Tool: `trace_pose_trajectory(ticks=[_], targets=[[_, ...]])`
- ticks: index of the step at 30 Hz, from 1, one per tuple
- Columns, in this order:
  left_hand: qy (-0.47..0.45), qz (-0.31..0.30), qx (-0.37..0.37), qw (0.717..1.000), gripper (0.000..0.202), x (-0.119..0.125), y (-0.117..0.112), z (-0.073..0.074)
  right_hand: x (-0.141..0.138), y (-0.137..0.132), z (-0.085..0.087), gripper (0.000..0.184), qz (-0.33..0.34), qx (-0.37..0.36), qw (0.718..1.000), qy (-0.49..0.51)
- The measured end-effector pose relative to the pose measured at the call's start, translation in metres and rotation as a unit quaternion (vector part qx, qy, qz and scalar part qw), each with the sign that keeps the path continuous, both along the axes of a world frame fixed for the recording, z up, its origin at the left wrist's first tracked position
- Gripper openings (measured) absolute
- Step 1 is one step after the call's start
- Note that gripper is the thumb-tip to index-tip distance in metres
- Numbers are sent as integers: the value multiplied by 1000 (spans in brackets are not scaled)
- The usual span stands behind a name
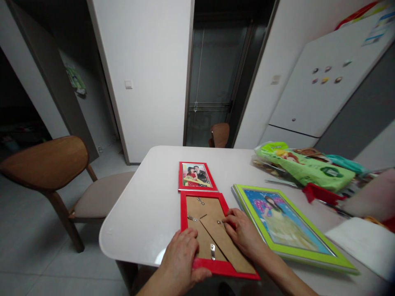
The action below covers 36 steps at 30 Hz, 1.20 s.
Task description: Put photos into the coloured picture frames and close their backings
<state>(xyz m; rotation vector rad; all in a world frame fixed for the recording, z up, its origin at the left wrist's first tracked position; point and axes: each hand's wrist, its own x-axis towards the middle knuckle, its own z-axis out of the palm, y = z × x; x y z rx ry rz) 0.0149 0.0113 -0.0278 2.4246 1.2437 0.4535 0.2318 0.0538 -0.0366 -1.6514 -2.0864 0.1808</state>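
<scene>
A red picture frame (220, 269) lies face down on the table, its brown backing board (212, 234) and fold-out stand (226, 244) facing up. Metal clips (212, 251) sit along the edges of the backing. My left hand (182, 257) grips the frame's lower left corner, fingers over the left side and thumb along the bottom rim. At the right side, the curled fingers of my right hand (243, 232) press on a small metal clip (219, 222). Touching the far edge is a smaller-looking red frame (197, 176), face up with a photo of a couple.
Right of my right hand lies a green picture frame (284, 222) with a photo. Beyond it are a green plastic package (308, 166), a red tray-like object (322, 193) and white paper (365, 242). A wooden chair (58, 172) stands left of the white table (138, 213).
</scene>
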Motion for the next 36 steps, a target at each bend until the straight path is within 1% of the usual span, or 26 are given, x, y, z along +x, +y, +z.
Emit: trace_pose_trajectory(ticks=[2,3,5,7,9,12,15,21,25,32,34,36], targets=[[-5,-6,3,1000,44,-1,0,1,-2,-7,3,24,5,11,1000,3],[-7,-8,4,1000,43,-1,0,1,-4,-12,4,24,18,17,1000,4],[-6,-10,2,1000,41,-2,0,1,-9,-24,7,22,78,13,997,0],[-4,-10,1,1000,40,-2,0,0,-16,-34,9,19,150,-10,989,-12],[-3,-10,-1,1000,39,-2,0,-1,-23,-39,10,15,186,-31,982,-20],[-5,-12,-3,1000,39,-3,0,-2,-31,-37,11,13,179,-45,983,-21],[-7,-18,-2,1000,39,-4,1,-1,-32,-35,14,13,184,-49,982,-12],[7,-14,-16,1000,40,-5,1,2,-27,-41,19,29,228,-53,972,-13],[3,-13,-19,1000,39,-6,1,3,-28,-43,22,26,243,-46,969,-31],[-12,-18,-2,1000,41,-10,4,-2,-28,-52,36,24,281,-44,957,-56],[-18,-16,0,1000,42,-11,3,-4,-28,-53,35,23,279,-43,958,-49],[-24,-16,0,1000,42,-11,2,-5,-30,-50,32,23,257,-43,965,-30]])
